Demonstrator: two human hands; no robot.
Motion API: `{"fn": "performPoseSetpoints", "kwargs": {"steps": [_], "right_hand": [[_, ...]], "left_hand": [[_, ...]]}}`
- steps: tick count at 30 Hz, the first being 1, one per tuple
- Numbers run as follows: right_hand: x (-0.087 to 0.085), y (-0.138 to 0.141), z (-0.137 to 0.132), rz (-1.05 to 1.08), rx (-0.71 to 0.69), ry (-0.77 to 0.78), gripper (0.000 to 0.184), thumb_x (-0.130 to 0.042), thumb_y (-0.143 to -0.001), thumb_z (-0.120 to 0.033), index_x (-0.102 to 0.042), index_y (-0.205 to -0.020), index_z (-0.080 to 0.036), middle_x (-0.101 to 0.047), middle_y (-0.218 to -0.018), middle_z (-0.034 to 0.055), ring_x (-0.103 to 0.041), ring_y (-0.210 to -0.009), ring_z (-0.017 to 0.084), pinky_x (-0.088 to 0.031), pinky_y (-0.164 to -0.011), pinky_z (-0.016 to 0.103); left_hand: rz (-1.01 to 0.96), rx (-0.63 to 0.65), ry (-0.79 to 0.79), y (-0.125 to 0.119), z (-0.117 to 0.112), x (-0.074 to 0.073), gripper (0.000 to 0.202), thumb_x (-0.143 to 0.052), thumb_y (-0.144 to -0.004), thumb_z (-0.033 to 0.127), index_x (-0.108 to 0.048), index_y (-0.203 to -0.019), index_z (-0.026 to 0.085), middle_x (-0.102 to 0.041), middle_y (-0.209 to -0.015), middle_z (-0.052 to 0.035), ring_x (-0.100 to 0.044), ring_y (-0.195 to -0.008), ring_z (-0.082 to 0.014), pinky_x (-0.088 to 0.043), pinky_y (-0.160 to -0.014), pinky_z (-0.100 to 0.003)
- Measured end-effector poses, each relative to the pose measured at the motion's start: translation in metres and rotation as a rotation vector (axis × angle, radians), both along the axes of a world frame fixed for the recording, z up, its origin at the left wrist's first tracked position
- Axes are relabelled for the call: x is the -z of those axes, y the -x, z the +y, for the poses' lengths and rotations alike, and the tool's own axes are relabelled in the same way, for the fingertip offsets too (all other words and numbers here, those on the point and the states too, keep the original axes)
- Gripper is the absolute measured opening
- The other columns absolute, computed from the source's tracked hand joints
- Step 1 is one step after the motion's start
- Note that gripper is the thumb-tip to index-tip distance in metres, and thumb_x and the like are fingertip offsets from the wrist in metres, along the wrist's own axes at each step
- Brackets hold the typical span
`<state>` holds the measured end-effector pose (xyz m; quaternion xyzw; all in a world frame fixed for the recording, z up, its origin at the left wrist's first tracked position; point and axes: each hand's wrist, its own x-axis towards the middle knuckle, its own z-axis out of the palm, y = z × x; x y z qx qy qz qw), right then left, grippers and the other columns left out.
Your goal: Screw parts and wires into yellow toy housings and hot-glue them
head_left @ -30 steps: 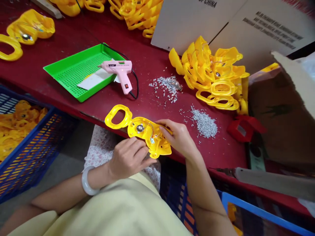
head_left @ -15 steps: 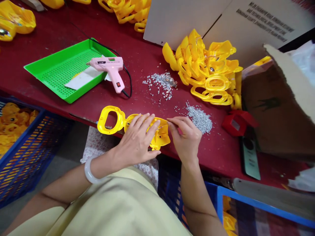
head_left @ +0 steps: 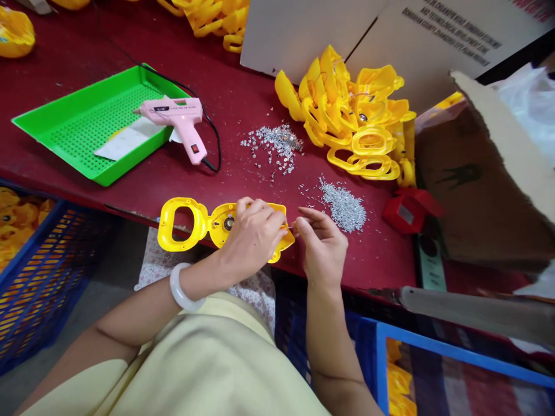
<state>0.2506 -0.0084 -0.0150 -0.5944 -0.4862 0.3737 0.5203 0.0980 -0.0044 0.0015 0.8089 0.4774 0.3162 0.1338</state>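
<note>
A yellow moulded plastic part (head_left: 180,225) with a loop handle lies at the red table's front edge, and a round metal disc (head_left: 228,223) is set in its body. My left hand (head_left: 251,237) grips the body and covers much of it. My right hand (head_left: 323,245) is beside the part's far end, its thumb and fingertip pinched on a thin wire (head_left: 289,226). The wire's far end is hidden behind my left hand. A pile of tiny silver pieces (head_left: 342,205) lies just beyond my right hand.
A pink glue gun (head_left: 173,115) with a black cord rests on a green tray (head_left: 87,121). Behind are silver bits (head_left: 273,144), stacked yellow parts (head_left: 347,110) and cardboard (head_left: 303,34). A red object (head_left: 403,212) sits right; blue crates (head_left: 39,277) (head_left: 433,346) stand below the table.
My left hand has moved from the part's edge onto its body, and my right hand has left the part to pinch the wire. The view has drifted, so the table contents appear shifted left.
</note>
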Motion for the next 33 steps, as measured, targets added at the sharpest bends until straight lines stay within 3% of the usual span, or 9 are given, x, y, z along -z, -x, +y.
{"fn": "performPoseSetpoints", "kwargs": {"steps": [5,9,14,18,22,27,30,33], "right_hand": [[0.0,0.002,-0.001,0.005,0.012,0.001,0.027,-0.071,-0.079,-0.04,-0.069,-0.099,-0.022,-0.069,-0.078,-0.0002,-0.063,-0.069,0.012,-0.054,-0.065,0.026],[-0.001,0.004,-0.003,-0.054,0.01,-0.012,0.028,-0.059,-0.088,-0.042,-0.067,-0.106,-0.021,-0.072,-0.094,0.0047,-0.067,-0.081,0.014,-0.055,-0.069,0.028],[0.001,0.01,-0.006,-0.207,-0.13,0.011,0.022,-0.059,-0.087,-0.038,-0.068,-0.097,-0.021,-0.072,-0.1,0.0066,-0.068,-0.091,0.018,-0.056,-0.084,0.035],[-0.003,0.023,0.0,-0.229,-0.271,0.013,0.02,-0.059,-0.087,-0.036,-0.068,-0.098,-0.021,-0.072,-0.098,0.0061,-0.068,-0.09,0.018,-0.056,-0.082,0.034],[-0.014,0.046,0.032,-0.315,-0.366,-0.042,0.025,-0.058,-0.088,-0.038,-0.068,-0.103,-0.02,-0.072,-0.101,0.0076,-0.068,-0.092,0.018,-0.055,-0.085,0.037],[-0.022,0.106,0.105,-0.325,-0.463,-0.128,0.036,-0.066,-0.08,-0.044,-0.066,-0.103,-0.016,-0.073,-0.102,0.0113,-0.069,-0.092,0.02,-0.055,-0.086,0.039],[-0.019,0.146,0.138,-0.268,-0.607,-0.004,0.043,-0.07,-0.075,-0.051,-0.066,-0.097,-0.014,-0.074,-0.091,0.0096,-0.069,-0.082,0.019,-0.057,-0.077,0.035],[-0.01,0.177,0.155,-0.084,-0.748,0.18,0.045,-0.073,-0.069,-0.056,-0.064,-0.086,-0.016,-0.07,-0.074,0.0051,-0.067,-0.067,0.016,-0.057,-0.064,0.03]], "left_hand": [[0.014,-0.014,-0.025,0.002,0.002,0.005,0.017,-0.052,-0.095,0.025,-0.064,-0.085,0.017,-0.068,-0.086,-0.0032,-0.056,-0.089,-0.0215,-0.033,-0.087,-0.04],[0.034,-0.026,-0.03,0.004,0.003,0.005,0.021,-0.048,-0.097,0.024,-0.065,-0.085,0.017,-0.067,-0.084,-0.0031,-0.056,-0.086,-0.0211,-0.034,-0.086,-0.04],[0.047,-0.058,-0.042,0.017,0.003,0.005,0.02,-0.049,-0.096,0.023,-0.066,-0.088,0.018,-0.067,-0.083,-0.0033,-0.057,-0.085,-0.0207,-0.036,-0.087,-0.04],[0.067,-0.139,-0.035,0.037,-0.006,0.003,0.019,-0.047,-0.095,0.02,-0.063,-0.086,0.017,-0.065,-0.085,-0.0036,-0.058,-0.084,-0.0202,-0.037,-0.086,-0.039],[0.063,-0.244,-0.063,0.06,-0.019,0.003,0.022,-0.042,-0.097,0.017,-0.059,-0.084,0.016,-0.065,-0.086,-0.0037,-0.058,-0.083,-0.0192,-0.038,-0.086,-0.038],[0.063,-0.377,-0.097,0.085,-0.03,0.007,0.019,-0.042,-0.097,0.014,-0.059,-0.087,0.015,-0.066,-0.083,-0.0036,-0.06,-0.082,-0.0192,-0.039,-0.088,-0.038],[0.055,-0.468,-0.12,0.102,-0.033,0.009,0.017,-0.044,-0.096,0.013,-0.058,-0.087,0.015,-0.067,-0.081,-0.0037,-0.062,-0.079,-0.0185,-0.04,-0.088,-0.038],[0.053,-0.557,-0.14,0.121,-0.034,0.011,0.015,-0.045,-0.095,0.012,-0.057,-0.086,0.016,-0.068,-0.078,-0.0032,-0.064,-0.075,-0.0178,-0.041,-0.088,-0.039]]}}
